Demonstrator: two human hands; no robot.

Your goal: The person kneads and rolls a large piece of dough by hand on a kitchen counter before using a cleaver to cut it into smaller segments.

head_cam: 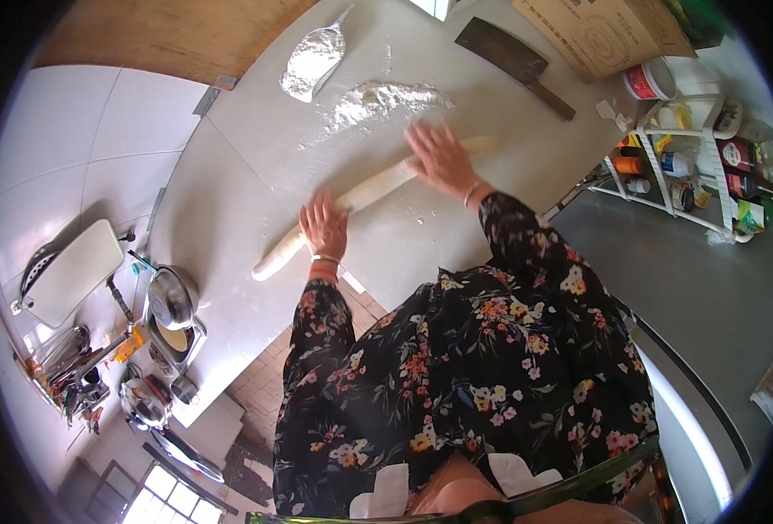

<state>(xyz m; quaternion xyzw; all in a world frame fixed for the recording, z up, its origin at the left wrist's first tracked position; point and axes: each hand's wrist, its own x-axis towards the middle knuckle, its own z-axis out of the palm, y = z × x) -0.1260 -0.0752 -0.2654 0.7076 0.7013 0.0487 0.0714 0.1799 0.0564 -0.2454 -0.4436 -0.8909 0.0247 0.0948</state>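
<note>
A long rope of pale dough (377,188) lies slantwise across the grey countertop (229,196). My left hand (323,226) rests palm down over its lower left part, and the tapered end sticks out past the wrist. Farther up to the right, my right hand (442,159) lies flat across the dough with the fingers spread and slightly blurred. Neither hand is wrapped around the roll. Beyond the dough is a patch of loose white flour (386,101). A scoop full of flour (314,62) sits at the far left of that patch.
A cleaver (508,56) lies at the far right, near a cardboard box (603,36). To the right, a white rack (671,167) holds bottles and jars. A steel pan (172,298) and a white cutting board (75,272) are at the left.
</note>
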